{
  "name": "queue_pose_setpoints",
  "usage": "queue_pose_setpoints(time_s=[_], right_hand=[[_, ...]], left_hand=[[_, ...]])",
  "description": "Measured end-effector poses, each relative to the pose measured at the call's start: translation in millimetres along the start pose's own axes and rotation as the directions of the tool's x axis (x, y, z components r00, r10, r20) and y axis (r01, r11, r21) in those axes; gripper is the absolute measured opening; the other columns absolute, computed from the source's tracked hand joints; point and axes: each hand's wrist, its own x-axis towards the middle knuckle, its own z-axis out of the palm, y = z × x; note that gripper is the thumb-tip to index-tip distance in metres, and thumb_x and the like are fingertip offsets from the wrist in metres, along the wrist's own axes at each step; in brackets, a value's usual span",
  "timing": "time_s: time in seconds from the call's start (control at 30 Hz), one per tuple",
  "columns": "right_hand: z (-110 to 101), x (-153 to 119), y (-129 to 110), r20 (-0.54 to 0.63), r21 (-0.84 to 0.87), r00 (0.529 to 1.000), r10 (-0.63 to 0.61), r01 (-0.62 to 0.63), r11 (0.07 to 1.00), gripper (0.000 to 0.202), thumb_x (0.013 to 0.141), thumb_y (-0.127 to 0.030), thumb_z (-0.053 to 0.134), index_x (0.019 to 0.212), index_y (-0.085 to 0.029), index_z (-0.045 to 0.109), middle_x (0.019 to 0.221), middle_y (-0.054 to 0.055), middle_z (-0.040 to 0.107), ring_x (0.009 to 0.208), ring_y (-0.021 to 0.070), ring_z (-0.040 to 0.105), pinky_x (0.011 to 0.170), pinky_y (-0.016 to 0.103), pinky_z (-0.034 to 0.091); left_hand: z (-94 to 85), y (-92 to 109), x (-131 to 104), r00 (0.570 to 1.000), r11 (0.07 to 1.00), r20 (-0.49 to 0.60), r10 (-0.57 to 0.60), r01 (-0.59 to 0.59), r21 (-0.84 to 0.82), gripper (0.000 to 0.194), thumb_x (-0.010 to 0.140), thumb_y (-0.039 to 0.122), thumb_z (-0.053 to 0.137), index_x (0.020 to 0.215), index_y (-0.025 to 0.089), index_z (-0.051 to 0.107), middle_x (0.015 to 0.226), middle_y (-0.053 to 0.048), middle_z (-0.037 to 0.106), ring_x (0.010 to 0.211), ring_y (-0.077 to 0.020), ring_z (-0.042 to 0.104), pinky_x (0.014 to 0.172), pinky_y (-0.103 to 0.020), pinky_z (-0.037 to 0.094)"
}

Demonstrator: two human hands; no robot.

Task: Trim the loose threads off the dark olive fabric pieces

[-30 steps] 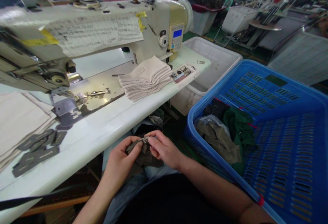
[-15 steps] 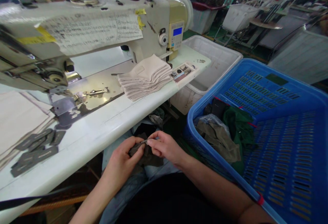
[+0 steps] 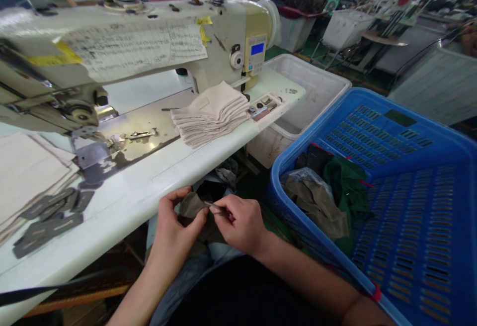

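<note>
Over my lap, below the table edge, my left hand (image 3: 175,231) pinches a dark grey-brown piece of fabric (image 3: 192,205) between thumb and fingers. My right hand (image 3: 240,221) is closed around a slim metal tool (image 3: 220,210) whose exact kind is too small to tell. Its tip meets the fabric close to my left thumb. More of the same dark cloth hangs beneath both hands, partly hidden by them.
A sewing machine (image 3: 149,42) stands on the white table (image 3: 149,187). On it lie a stack of folded beige pieces (image 3: 212,112), dark labels (image 3: 52,216) and beige panels (image 3: 30,167). A blue basket (image 3: 406,167) with cloth stands at right, a white bin (image 3: 316,87) behind.
My left hand has shifted left and up slightly, its fingers spreading the fabric wider. The right hand has turned, and more of the metal tool shows in its grip.
</note>
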Motion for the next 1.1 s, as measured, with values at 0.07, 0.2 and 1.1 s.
queue_pose_setpoints(time_s=[0.07,0.2,1.1], right_hand=[[1.4,-1.2,0.3,-0.067,-0.063,0.997,-0.039,0.035,0.997,0.019,0.093,-0.027,0.053,0.089,-0.018,0.069,0.074,0.006,0.07,0.062,0.0166,0.061,0.063,0.028,0.043],[1.4,-2.2,4.9,-0.122,-0.169,0.99,-0.076,0.055,0.984,0.022,0.096,-0.027,0.05,0.092,-0.019,0.071,0.072,0.007,0.071,0.061,0.017,0.061,0.06,0.029,0.042],[4.4,-9.7,13.5,0.021,-0.141,0.987,-0.158,0.159,0.977,0.026,0.096,-0.029,0.048,0.101,-0.018,0.071,0.076,0.009,0.072,0.068,0.0197,0.065,0.063,0.03,0.045]], left_hand=[[0.2,1.2,-7.2,0.98,0.988,-0.152,0.128,-0.113,0.105,0.04,0.071,0.042,0.073,0.1,0.024,0.051,0.112,-0.01,0.056,0.114,-0.0313,0.057,0.094,-0.045,0.05],[-5.9,5.7,-16.5,0.933,0.932,-0.196,0.301,-0.244,0.267,0.025,0.077,0.043,0.072,0.085,0.025,0.058,0.095,-0.007,0.056,0.099,-0.0293,0.057,0.09,-0.045,0.048],[5.8,7.9,-6.8,0.827,0.742,0.399,-0.397,0.544,-0.391,0.041,0.067,0.054,0.081,0.083,0.018,0.069,0.065,0.003,0.064,0.06,-0.0142,0.057,0.057,-0.024,0.044]])
